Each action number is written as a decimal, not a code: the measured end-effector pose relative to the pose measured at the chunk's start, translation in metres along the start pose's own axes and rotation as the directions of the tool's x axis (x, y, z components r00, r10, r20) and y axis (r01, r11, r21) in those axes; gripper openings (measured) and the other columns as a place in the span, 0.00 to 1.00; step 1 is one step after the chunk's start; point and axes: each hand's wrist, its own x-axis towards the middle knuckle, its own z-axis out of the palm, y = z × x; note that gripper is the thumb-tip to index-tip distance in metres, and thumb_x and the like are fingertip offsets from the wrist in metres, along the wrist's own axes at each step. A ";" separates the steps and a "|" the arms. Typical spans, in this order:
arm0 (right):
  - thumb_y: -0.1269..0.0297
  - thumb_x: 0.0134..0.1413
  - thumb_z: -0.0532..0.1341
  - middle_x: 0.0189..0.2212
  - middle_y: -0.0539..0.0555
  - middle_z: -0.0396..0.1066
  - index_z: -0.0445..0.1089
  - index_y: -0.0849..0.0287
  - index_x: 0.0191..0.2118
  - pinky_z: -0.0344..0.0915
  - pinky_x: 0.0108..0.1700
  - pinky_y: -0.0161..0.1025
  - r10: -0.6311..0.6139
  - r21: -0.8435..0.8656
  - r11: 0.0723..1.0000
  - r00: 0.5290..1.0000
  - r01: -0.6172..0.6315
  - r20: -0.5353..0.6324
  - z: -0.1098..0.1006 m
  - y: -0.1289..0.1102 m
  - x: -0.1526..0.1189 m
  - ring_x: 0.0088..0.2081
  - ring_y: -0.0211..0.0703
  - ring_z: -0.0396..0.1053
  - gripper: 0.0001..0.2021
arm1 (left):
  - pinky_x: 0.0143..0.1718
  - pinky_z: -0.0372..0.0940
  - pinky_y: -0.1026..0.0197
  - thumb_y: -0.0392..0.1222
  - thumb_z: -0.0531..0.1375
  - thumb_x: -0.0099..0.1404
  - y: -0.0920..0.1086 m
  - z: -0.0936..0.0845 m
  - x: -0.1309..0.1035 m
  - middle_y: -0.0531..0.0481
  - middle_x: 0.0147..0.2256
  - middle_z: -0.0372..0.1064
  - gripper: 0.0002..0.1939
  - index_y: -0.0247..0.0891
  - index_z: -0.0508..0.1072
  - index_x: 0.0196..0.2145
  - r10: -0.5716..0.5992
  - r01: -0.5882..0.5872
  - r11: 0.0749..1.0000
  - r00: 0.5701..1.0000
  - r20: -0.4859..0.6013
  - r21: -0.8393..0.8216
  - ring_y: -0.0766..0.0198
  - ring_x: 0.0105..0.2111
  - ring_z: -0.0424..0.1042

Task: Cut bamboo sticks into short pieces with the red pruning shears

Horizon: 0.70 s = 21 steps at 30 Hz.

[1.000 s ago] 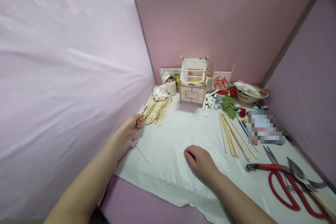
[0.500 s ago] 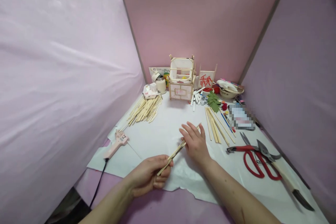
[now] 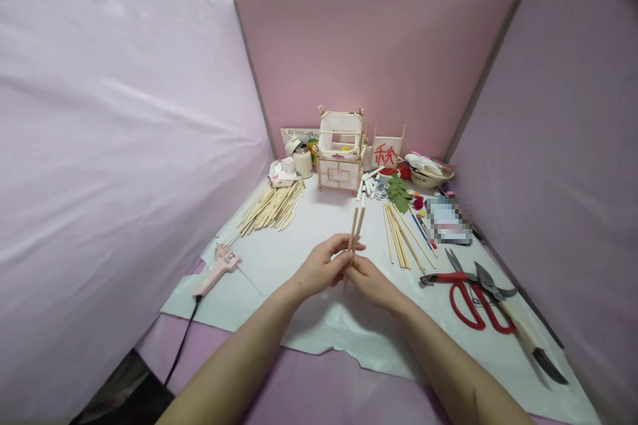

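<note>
Two thin wooden sticks (image 3: 357, 226) stand nearly upright in front of me, their upper ends slightly apart. My left hand (image 3: 329, 265) pinches them from the left, fingers reaching behind. My right hand (image 3: 367, 279) is closed around their lower part, touching the left hand. The lower ends are mostly hidden by my fingers. Beyond the hands stands a small house-like frame of sticks and white panels (image 3: 339, 172). A bundle of loose sticks (image 3: 274, 207) lies to the left, and several longer sticks (image 3: 401, 239) lie to the right.
A pink glue gun (image 3: 222, 269) with a black cord lies at left. Red-handled scissors (image 3: 466, 305) and pruning shears (image 3: 491, 285) lie at right. Toward the back are a cream jar (image 3: 302, 163), a green leaf (image 3: 399, 194), a panel with a red character (image 3: 386, 154) and a bowl (image 3: 429, 178).
The sticks have turned from a slant to nearly upright. My left hand has moved up and right, and my right hand, formerly spread, has closed on the sticks beside it.
</note>
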 end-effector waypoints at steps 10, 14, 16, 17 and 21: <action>0.56 0.64 0.52 0.42 0.57 0.74 0.71 0.60 0.44 0.64 0.49 0.43 -0.026 -0.034 0.999 0.989 0.021 -0.142 0.004 0.019 0.004 0.45 0.47 0.71 0.16 | 0.32 0.65 0.62 0.42 0.59 0.61 -0.008 0.001 0.002 0.46 0.35 0.75 0.10 0.38 0.73 0.40 0.025 -0.051 0.991 0.979 -0.200 -0.126 0.60 0.35 0.73; 0.53 0.64 0.50 0.38 0.58 0.75 0.72 0.61 0.40 0.65 0.46 0.44 0.001 -0.116 0.993 0.985 -0.021 -0.174 0.007 0.034 0.006 0.41 0.49 0.72 0.19 | 0.30 0.64 0.63 0.41 0.60 0.60 -0.019 -0.007 0.004 0.47 0.35 0.74 0.11 0.39 0.75 0.41 0.002 -0.017 0.993 0.991 -0.134 -0.116 0.62 0.33 0.71; 0.53 0.64 0.50 0.37 0.58 0.75 0.73 0.61 0.39 0.65 0.44 0.43 0.002 -0.158 0.987 0.984 -0.031 -0.178 0.008 0.040 0.006 0.40 0.49 0.72 0.19 | 0.29 0.63 0.63 0.40 0.60 0.59 -0.025 -0.009 0.005 0.48 0.35 0.74 0.11 0.39 0.76 0.40 -0.011 -0.001 0.995 0.993 -0.121 -0.099 0.63 0.31 0.70; 0.53 0.64 0.50 0.37 0.58 0.75 0.72 0.61 0.39 0.65 0.43 0.43 -0.004 -0.183 0.983 0.983 -0.031 -0.185 0.009 0.041 0.006 0.39 0.49 0.71 0.19 | 0.29 0.64 0.62 0.40 0.60 0.59 -0.026 -0.009 0.005 0.48 0.34 0.74 0.11 0.39 0.76 0.39 -0.015 0.004 0.996 0.993 -0.116 -0.089 0.63 0.31 0.70; 0.54 0.64 0.50 0.36 0.56 0.75 0.72 0.59 0.37 0.64 0.43 0.41 -0.022 -0.219 0.976 0.982 -0.020 -0.187 0.009 0.042 0.005 0.38 0.48 0.71 0.18 | 0.37 0.67 0.58 0.37 0.60 0.57 -0.024 -0.018 0.009 0.46 0.38 0.75 0.14 0.40 0.76 0.42 0.068 -0.065 0.997 0.996 -0.062 0.052 0.61 0.35 0.72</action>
